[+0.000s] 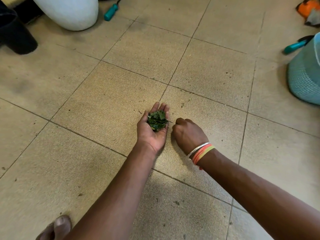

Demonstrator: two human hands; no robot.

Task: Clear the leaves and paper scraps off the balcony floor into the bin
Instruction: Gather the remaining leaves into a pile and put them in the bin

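Leaves [158, 120] heaped in the open, cupped left hand [150, 136] may spill if it tilts (right hand [187, 134] fisted, contents unseen).

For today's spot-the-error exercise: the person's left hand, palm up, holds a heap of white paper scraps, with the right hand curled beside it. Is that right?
Not quite. The head view shows the left hand, palm up, holding green leaf pieces, not paper; the right hand is curled beside it.
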